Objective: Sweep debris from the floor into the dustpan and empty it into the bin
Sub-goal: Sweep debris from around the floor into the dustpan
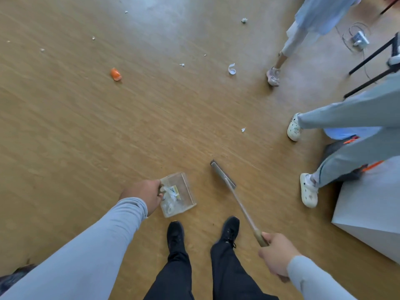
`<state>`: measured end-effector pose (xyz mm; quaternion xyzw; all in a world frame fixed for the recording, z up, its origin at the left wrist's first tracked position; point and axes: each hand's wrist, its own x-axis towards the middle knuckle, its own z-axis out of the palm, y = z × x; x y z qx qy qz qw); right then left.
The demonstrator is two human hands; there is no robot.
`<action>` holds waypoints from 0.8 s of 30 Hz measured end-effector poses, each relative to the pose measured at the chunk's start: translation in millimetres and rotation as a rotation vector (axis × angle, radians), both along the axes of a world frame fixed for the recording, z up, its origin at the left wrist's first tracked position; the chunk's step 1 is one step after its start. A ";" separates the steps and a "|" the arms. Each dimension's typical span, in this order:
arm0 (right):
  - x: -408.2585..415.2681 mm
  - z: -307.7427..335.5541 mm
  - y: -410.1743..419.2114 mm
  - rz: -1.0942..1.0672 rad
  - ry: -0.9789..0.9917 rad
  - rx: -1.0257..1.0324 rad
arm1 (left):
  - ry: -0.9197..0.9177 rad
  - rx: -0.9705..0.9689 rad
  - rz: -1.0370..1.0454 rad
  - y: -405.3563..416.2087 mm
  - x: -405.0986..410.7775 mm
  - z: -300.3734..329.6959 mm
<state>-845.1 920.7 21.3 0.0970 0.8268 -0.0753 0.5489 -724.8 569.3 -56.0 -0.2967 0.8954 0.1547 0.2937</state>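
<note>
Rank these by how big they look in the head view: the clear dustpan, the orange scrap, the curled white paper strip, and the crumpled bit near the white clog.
1. Clear dustpan, by far the largest, though nearest the camera.
2. Orange scrap and curled white paper strip: too alike to rank.
3. Crumpled bit, smallest.

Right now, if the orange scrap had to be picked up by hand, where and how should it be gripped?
Judging by its shape, pinch the orange scrap from above across its narrow width; it lies flat on the floor with open space all around. Finer detail is too blurred to tell.

Hands (141,194) with dustpan (178,194), broom (229,187)
</note>
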 end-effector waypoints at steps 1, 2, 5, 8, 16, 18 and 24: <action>6.5 -8.9 -13.3 0.022 -0.022 0.001 | 0.002 0.001 0.002 0.5 -0.4 -1.1; 12.1 -14.6 -23.7 0.023 -0.061 -0.011 | 0.007 -0.003 0.002 1.1 -0.4 -2.1; 16.2 -7.8 -32.5 -0.064 -0.209 -0.085 | 0.030 -0.009 0.004 2.2 0.9 -4.5; -6.6 22.9 -14.2 -0.231 -0.247 -0.150 | 0.025 0.001 0.000 -1.0 5.5 -2.4; -23.7 79.6 4.7 -0.316 -0.040 -0.259 | 0.082 0.084 0.100 -39.4 3.6 39.8; -35.0 79.2 -2.2 -0.369 0.032 -0.248 | 0.106 0.069 0.112 -49.3 -10.2 51.4; -94.8 56.0 -27.9 -0.521 0.211 -0.207 | 0.163 0.014 0.093 -63.9 -71.9 68.7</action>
